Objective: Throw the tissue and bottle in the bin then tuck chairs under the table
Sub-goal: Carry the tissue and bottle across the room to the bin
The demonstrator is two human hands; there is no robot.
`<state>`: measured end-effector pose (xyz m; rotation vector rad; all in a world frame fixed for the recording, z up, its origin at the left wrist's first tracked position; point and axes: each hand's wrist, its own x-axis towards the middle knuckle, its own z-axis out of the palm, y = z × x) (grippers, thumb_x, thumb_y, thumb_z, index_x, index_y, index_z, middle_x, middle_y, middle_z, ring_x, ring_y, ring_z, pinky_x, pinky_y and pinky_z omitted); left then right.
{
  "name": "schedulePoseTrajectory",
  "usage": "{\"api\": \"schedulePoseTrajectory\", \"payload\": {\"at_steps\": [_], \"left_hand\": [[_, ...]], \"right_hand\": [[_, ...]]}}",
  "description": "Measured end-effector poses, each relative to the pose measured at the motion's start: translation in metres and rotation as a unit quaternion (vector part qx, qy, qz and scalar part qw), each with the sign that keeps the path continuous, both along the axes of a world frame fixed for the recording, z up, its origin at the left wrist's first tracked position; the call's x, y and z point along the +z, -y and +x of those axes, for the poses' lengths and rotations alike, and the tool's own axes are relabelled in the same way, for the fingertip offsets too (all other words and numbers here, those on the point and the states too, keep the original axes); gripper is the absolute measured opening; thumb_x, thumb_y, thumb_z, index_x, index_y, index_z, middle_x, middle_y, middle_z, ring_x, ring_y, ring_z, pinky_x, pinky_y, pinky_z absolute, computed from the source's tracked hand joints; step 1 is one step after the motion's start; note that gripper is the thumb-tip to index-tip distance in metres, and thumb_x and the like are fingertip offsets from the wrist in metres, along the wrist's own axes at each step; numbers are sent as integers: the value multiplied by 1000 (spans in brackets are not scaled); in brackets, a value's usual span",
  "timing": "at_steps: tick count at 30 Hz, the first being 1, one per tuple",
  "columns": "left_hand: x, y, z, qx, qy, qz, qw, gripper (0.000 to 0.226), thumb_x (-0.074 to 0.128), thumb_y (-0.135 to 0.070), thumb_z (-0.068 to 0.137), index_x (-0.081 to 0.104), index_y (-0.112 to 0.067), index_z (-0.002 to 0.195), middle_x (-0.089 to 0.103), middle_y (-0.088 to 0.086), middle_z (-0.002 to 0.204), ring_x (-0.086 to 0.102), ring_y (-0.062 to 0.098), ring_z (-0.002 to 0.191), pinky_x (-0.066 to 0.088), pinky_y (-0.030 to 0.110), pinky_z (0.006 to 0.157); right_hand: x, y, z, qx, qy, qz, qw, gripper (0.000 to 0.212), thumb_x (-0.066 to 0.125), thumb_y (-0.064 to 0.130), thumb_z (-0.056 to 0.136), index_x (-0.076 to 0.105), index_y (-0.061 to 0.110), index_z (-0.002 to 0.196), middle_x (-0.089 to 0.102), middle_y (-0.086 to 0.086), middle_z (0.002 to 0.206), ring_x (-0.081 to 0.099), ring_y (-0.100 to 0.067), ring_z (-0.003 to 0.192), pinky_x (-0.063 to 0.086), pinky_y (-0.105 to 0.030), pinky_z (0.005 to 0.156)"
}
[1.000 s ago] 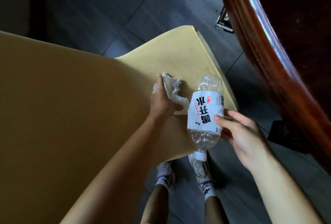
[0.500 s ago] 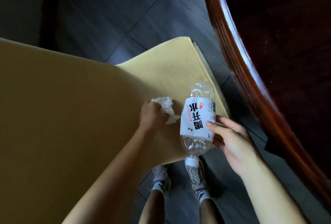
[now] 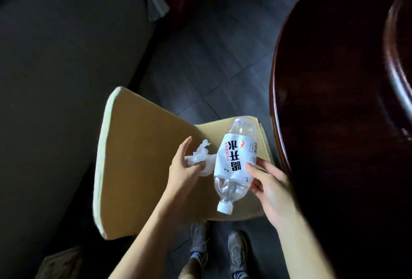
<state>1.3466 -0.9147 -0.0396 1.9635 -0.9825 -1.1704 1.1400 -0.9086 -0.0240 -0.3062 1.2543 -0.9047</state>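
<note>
Pinching the crumpled tissue (image 3: 201,156) in the left hand (image 3: 185,167), forefinger straight, above the yellow chair (image 3: 138,167). Gripping the bottle (image 3: 234,162) in the right hand (image 3: 269,187) just beside it, white cap (image 3: 225,207) nearest. Close on the right, the dark table (image 3: 281,100) with its curved rim; beyond the chair, open dark floor (image 3: 211,55). On the white label (image 3: 236,158), upside down, in big black characters: 喝开水.

Single head view, wide-angle, looking steeply down, close above chair (image 3: 138,167), table (image 3: 323,100) edge right.
</note>
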Motion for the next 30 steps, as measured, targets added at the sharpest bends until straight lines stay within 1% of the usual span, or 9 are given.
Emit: {"api": "schedulePoseTrajectory", "payload": {"at_steps": [3,7,9,12,14,16,21,28,30], "left_hand": [[55,-14,13,24,-23,-28,999,54,67,-12,69,70,-27,121,76,-5,113,72,19,104,58,41,95],[108,-41,35,64,-41,-70,995,31,73,-17,67,72,-38,91,77,-19,86,73,2,82,53,12,67],[126,-57,54,103,-56,-85,989,31,81,-16,75,73,-32,99,76,-13,102,71,5,88,54,14,69],[151,-77,85,144,-100,-123,977,38,81,-23,74,76,-18,112,61,-6,136,62,-1,113,53,31,97],[163,-89,109,164,-144,-160,963,42,78,-27,71,77,-15,111,69,5,129,69,11,111,56,36,94],[173,-100,132,174,-167,-196,951,35,77,-24,73,77,-16,107,77,15,108,75,26,98,59,34,80],[185,-123,213,223,-190,-243,925,29,74,-17,74,77,-15,103,79,12,100,75,22,90,57,24,72],[189,-149,342,250,-228,-237,911,43,72,-16,73,72,-7,114,76,18,108,71,31,100,56,38,86],[191,-153,377,267,-227,-233,907,49,73,-13,69,69,-13,118,75,17,112,71,33,102,56,43,89]], "right_hand": [[48,0,12,6,5,-32,999,22,69,1,92,74,10,111,82,-11,103,78,-18,86,57,-31,73],[101,-10,39,22,-5,-68,997,23,70,6,92,74,13,114,82,-7,103,77,-23,99,58,-38,88],[125,-18,58,44,-6,-91,995,23,69,7,93,74,14,114,82,-6,104,76,-23,101,57,-40,90],[149,-26,86,69,-3,-119,990,23,69,6,93,75,11,114,82,-9,107,77,-25,100,56,-39,87],[158,-29,109,85,-11,-137,987,23,70,5,92,75,9,114,81,-10,107,77,-27,102,56,-39,87],[163,-32,133,103,-21,-153,983,25,70,6,92,74,7,116,81,-11,108,76,-29,105,56,-40,87],[170,-35,218,144,-13,-162,976,30,70,9,91,71,10,121,80,-13,111,77,-29,105,59,-39,86],[170,-44,349,155,11,-151,976,50,73,15,78,69,2,126,76,-21,118,71,-37,114,54,-49,101],[169,-46,382,164,6,-147,975,48,73,17,79,70,4,125,77,-20,118,73,-34,110,58,-43,95]]}}
